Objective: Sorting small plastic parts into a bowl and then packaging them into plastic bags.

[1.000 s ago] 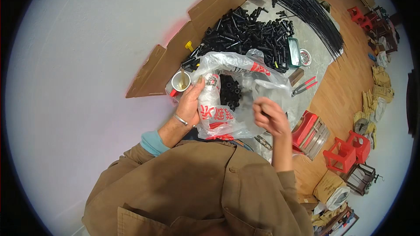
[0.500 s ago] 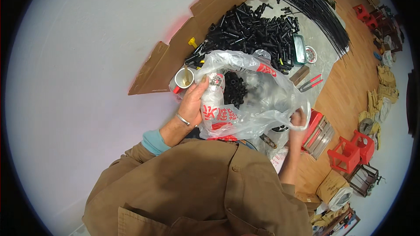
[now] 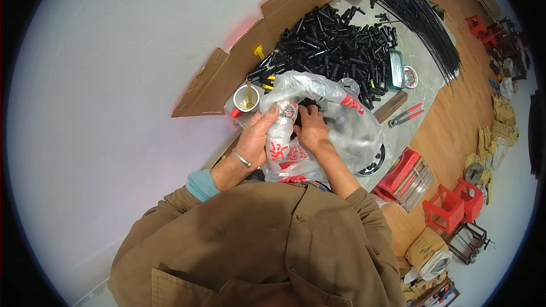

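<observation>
A clear plastic bag (image 3: 355, 133) with red print hangs with its mouth spread in front of my body. My left hand (image 3: 253, 141), thumb over the rolled rim, is closed on the bag's left side. Deep in the mouth is my right hand (image 3: 313, 129), with its fingers bent down toward the small black plastic parts (image 3: 309, 102) inside. Its fingertips are hidden, so whether they grip a part cannot be seen. Beside my left hand stands a white cup (image 3: 244, 102) with a red handle and a stick in it.
Black tubular fittings (image 3: 335, 40) lie heaped on the table against a cardboard panel (image 3: 213, 82). To the right are a green tray (image 3: 396, 68), a small round dish (image 3: 410, 77), a wooden block (image 3: 391, 106), red-handled pincers (image 3: 405, 116) and thin black rods (image 3: 424, 23). Red stools (image 3: 443, 207) stand on the floor.
My right hand has left the bag's right edge and moved left into its mouth, covering most of the black parts. My left hand keeps its grip on the bag.
</observation>
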The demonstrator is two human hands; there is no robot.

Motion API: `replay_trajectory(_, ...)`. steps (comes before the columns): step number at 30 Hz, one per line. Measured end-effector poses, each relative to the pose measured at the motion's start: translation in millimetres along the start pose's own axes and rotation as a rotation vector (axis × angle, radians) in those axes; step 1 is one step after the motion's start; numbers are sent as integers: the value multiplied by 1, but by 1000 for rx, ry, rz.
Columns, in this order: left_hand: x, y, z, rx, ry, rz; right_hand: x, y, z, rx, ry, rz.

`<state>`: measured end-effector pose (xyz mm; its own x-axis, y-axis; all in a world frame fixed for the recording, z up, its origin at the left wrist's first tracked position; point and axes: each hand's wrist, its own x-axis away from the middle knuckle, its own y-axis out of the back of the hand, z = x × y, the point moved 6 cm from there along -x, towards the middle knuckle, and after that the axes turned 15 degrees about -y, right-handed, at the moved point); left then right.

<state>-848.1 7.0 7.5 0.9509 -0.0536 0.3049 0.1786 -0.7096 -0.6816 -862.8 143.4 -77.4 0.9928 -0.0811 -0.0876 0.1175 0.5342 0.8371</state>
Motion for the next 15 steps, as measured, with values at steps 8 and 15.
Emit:
replay_trajectory(8,-9,5,-3,1,14,74,-5,6,-26,-356,-93,82)
replay_trajectory(15,-11,-2,6,-36,34,78,0,3,-49,-554,-568,435)
